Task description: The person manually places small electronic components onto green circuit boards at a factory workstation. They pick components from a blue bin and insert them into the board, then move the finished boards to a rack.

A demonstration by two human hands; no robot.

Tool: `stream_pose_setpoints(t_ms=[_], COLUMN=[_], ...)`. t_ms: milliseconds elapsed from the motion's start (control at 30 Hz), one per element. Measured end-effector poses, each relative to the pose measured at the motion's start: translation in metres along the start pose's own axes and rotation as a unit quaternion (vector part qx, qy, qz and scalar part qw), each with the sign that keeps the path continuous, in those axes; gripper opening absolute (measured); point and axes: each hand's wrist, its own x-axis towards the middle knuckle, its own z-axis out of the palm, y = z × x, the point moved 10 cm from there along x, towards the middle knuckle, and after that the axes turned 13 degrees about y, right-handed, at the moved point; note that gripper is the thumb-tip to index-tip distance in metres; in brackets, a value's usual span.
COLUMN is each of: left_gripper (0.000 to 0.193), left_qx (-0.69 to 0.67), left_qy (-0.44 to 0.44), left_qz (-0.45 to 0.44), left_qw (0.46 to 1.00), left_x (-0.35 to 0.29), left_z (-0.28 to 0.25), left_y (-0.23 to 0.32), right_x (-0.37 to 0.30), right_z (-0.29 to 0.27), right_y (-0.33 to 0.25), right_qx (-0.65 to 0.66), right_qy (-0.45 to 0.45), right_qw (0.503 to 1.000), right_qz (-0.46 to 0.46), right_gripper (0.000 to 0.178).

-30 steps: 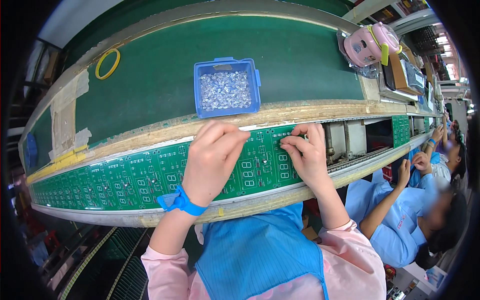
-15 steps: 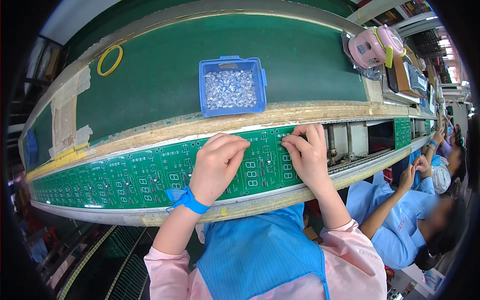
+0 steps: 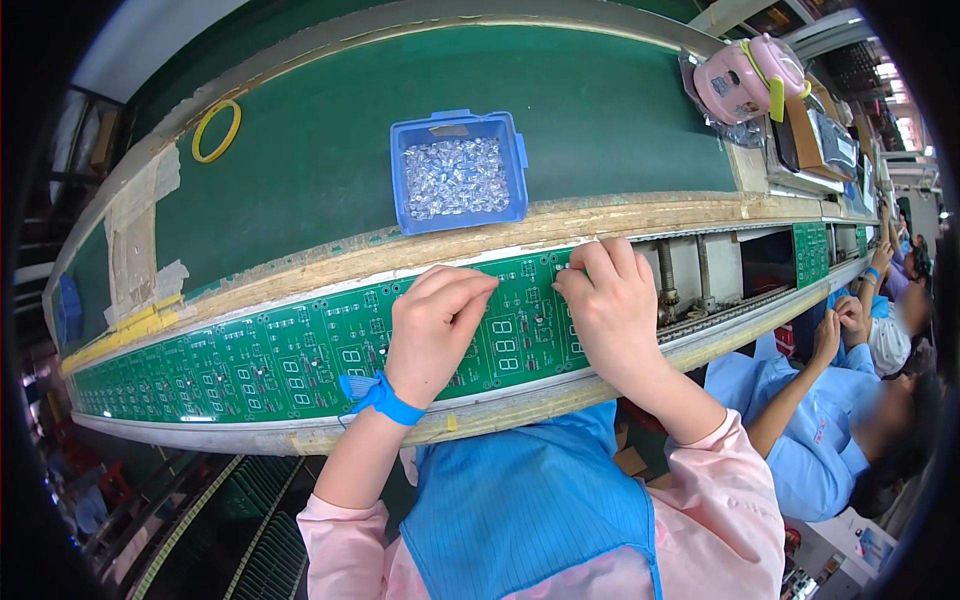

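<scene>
A row of green circuit boards [image 3: 325, 335] with white printed outlines and a few small parts lies in a rail in front of me. Over the boards is my left hand [image 3: 435, 330], a blue strap on its wrist, thumb and fingers pinched together. My right hand [image 3: 612, 305] bends over the right end of the row, its fingertips pinched close to the board's upper part. Whatever either pinch holds is too small or hidden to make out. Behind the boards, a blue bin [image 3: 398, 190] contains many small clear pieces [image 3: 456, 178].
A yellow tape ring [image 3: 236, 132] lies on the green bench top [image 3: 310, 130]. At the far right stand a pink container [image 3: 740, 85] and a cardboard box [image 3: 808, 140]. Another board [image 3: 810, 255] sits farther along the rail. A co-worker in blue [image 3: 800, 430] sits to my right.
My right hand has shifted slightly left and its forearm has swung outward to the right. My left hand keeps nearly the same place and pinch. The whole view has shifted a little.
</scene>
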Motion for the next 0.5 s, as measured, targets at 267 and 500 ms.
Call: stream_pose_setpoints(t_ms=[267, 500], left_gripper=[0.010, 0.008], left_qx=[-0.056, -0.053], left_qy=[0.022, 0.019], left_qz=[-0.085, -0.044], left_qw=[0.995, 0.997], left_x=[-0.002, 0.001], left_z=[-0.003, 0.000], left_y=[-0.013, -0.007], right_x=[-0.008, 0.055], right_z=[0.001, -0.034], right_y=[0.014, 0.018], right_qx=[0.058, 0.190], right_qy=[-0.029, 0.082], right_qw=[0.994, 0.978], right_qz=[0.085, 0.041], right_gripper=[0.017, 0.015])
